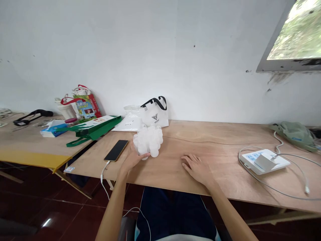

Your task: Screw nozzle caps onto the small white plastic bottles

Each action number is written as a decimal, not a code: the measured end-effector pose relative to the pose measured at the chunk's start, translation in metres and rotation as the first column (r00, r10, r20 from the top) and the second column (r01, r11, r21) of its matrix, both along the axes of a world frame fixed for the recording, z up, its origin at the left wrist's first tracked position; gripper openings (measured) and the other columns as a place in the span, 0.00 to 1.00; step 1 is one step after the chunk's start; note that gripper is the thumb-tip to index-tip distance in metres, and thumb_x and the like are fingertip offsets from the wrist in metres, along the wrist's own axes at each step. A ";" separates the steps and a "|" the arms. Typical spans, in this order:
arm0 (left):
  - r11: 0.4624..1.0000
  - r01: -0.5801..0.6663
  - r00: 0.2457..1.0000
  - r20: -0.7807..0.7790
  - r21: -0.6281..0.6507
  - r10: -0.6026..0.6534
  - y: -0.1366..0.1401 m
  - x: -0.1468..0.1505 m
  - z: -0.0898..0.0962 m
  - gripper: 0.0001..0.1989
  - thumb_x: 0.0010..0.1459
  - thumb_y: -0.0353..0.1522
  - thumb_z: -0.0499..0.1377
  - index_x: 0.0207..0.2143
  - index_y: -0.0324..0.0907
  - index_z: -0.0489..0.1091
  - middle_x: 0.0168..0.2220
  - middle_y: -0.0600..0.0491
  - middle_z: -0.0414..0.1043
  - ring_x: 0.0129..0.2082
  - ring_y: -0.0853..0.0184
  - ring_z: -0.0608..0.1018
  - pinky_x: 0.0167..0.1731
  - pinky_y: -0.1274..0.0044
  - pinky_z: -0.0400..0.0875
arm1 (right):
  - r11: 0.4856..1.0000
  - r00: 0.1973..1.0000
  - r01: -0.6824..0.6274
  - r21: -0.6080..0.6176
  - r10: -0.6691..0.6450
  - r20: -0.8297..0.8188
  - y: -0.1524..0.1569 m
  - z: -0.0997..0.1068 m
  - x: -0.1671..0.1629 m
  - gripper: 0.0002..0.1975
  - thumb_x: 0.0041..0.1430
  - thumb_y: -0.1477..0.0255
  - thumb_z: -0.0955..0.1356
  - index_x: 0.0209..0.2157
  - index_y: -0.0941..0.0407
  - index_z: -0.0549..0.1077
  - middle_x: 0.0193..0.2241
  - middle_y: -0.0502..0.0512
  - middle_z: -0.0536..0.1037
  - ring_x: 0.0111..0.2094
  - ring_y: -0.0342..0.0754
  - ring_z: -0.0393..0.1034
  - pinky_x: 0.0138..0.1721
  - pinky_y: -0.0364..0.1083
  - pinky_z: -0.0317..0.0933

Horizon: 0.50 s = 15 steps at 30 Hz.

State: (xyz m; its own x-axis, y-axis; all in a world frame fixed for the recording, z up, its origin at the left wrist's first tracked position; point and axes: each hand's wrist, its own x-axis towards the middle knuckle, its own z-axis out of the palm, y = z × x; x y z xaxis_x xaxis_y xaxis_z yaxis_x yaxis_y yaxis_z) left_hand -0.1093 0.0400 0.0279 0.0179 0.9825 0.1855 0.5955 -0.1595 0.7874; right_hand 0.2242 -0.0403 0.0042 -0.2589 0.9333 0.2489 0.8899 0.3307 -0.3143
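Note:
A white, lumpy cluster of rounded balls (148, 139) stands on the wooden table (173, 174) in front of me. My left hand (132, 156) grips it from the left and front, the thumb along its lower edge and the other fingers partly hidden behind it. What the cluster is made of, I cannot make out. To the right, my right hand (197, 167) rests palm down on the bare wood with its fingers stretched out, holding nothing. Just left of my left hand lies a dark phone (116, 150) with a white cable (102, 175) plugged in.
Behind the cluster are a white plastic package (129, 122) and a white bag (157, 117) with black handles. A green bag (100, 132), a tissue box (54, 130) and a jar (71, 122) sit left. A white power strip (263, 160) with looped cables and a grey-green cloth item (293, 134) lie right.

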 end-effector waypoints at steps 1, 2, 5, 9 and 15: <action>1.000 0.019 1.000 0.015 0.009 -0.019 0.000 0.001 0.000 0.60 0.49 0.42 0.69 0.72 0.49 0.32 0.74 0.41 0.41 0.73 0.51 0.53 0.68 0.60 0.53 | 1.000 1.000 0.004 0.005 -0.004 -0.002 0.000 -0.001 0.000 0.17 0.72 0.64 0.58 0.54 0.46 0.72 0.56 0.55 0.74 0.57 0.57 0.69 0.57 0.58 0.61; 0.999 0.038 0.999 0.028 0.012 -0.038 0.000 0.001 0.000 0.60 0.49 0.42 0.69 0.72 0.50 0.32 0.74 0.41 0.43 0.72 0.51 0.53 0.68 0.59 0.53 | 1.000 1.000 0.007 0.008 -0.007 -0.005 0.001 -0.003 0.001 0.17 0.72 0.63 0.58 0.54 0.46 0.71 0.57 0.55 0.74 0.57 0.57 0.69 0.57 0.58 0.61; 0.999 0.035 0.999 -0.030 -0.007 -0.035 -0.005 -0.008 0.007 0.61 0.46 0.44 0.70 0.72 0.50 0.36 0.74 0.41 0.42 0.72 0.48 0.53 0.67 0.57 0.52 | 1.000 1.000 0.021 0.004 -0.021 -0.016 0.002 -0.008 0.004 0.17 0.72 0.61 0.58 0.55 0.45 0.71 0.59 0.55 0.72 0.59 0.57 0.67 0.58 0.59 0.61; 0.998 -0.059 0.938 -0.343 -0.017 0.050 -0.034 -0.033 0.029 0.59 0.41 0.47 0.72 0.70 0.39 0.50 0.71 0.32 0.49 0.71 0.38 0.54 0.65 0.53 0.54 | 0.999 0.999 0.046 -0.002 -0.046 -0.010 0.004 -0.014 0.004 0.19 0.72 0.59 0.57 0.58 0.46 0.69 0.63 0.55 0.69 0.62 0.57 0.64 0.61 0.59 0.59; 0.956 0.206 0.893 -0.360 -0.208 -0.271 -0.082 -0.010 0.067 0.34 0.55 0.52 0.63 0.61 0.51 0.68 0.57 0.46 0.75 0.57 0.48 0.76 0.53 0.65 0.70 | 0.999 0.998 0.046 0.009 -0.047 0.034 0.003 -0.011 0.001 0.20 0.73 0.60 0.56 0.59 0.48 0.69 0.63 0.57 0.69 0.63 0.58 0.63 0.63 0.59 0.57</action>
